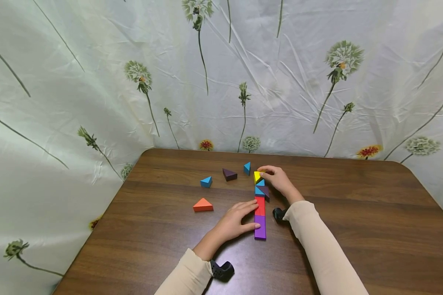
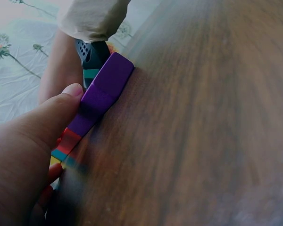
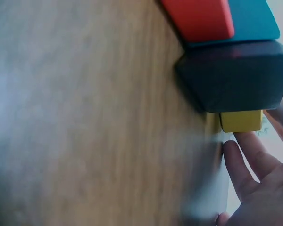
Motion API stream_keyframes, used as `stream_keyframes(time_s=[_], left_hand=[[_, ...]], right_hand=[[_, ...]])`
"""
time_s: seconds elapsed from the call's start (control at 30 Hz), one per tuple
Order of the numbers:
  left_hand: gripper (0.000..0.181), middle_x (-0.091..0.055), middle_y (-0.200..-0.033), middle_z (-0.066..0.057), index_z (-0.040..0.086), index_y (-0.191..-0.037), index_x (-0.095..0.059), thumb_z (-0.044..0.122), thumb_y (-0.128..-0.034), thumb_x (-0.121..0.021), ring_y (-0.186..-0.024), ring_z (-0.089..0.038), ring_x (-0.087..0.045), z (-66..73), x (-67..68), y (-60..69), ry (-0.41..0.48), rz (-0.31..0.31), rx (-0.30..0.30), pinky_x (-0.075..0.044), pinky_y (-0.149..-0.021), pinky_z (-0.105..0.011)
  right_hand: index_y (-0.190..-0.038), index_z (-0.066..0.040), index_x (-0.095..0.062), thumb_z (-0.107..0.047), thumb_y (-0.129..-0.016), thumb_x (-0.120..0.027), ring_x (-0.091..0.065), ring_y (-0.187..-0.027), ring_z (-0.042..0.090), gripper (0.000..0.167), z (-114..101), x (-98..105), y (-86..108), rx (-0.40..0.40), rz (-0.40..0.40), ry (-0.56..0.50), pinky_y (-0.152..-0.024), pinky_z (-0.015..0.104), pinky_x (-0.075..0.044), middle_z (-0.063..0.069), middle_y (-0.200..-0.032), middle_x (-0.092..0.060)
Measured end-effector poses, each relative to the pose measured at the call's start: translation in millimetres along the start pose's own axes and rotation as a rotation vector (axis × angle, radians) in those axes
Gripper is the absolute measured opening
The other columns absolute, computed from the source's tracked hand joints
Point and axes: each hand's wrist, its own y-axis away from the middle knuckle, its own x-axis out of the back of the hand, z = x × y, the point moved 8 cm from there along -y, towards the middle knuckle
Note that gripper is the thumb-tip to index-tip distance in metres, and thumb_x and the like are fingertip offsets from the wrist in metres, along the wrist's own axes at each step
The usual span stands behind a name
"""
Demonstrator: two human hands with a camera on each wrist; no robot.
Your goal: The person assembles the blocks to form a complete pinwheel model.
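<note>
A column of blocks lies on the table: a purple block nearest, a red one beyond it, then blue triangles with a dark triangle jutting right, and a yellow block at the far end. My left hand rests along the column's left side, fingers fairly straight on the red part, thumb touching the purple block. With its fingertips my right hand touches the yellow block, seen also in the right wrist view; whether it pinches the block is hidden.
Left of the column lie an orange triangle, a blue triangle and a dark triangular block. Another blue triangle stands near the column's far end. A flowered cloth hangs behind the wooden table.
</note>
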Motion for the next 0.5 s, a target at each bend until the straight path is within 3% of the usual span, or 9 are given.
stream_keyframes(time_s=[0.5], left_hand=[[0.059, -0.037, -0.139, 0.004, 0.014, -0.133, -0.046, 0.046, -0.0844, -0.057, -0.124, -0.017, -0.035, -0.6, -0.7, -0.3, 0.009, -0.005, 0.004, -0.029, -0.100, -0.040]], right_hand=[[-0.111, 0.000, -0.060, -0.014, -0.089, -0.055, -0.051, -0.091, 0.024, 0.026, 0.3, -1.5, 3.4, 0.002, -0.035, -0.003, -0.079, 0.034, -0.043, 0.015, -0.108, -0.058]])
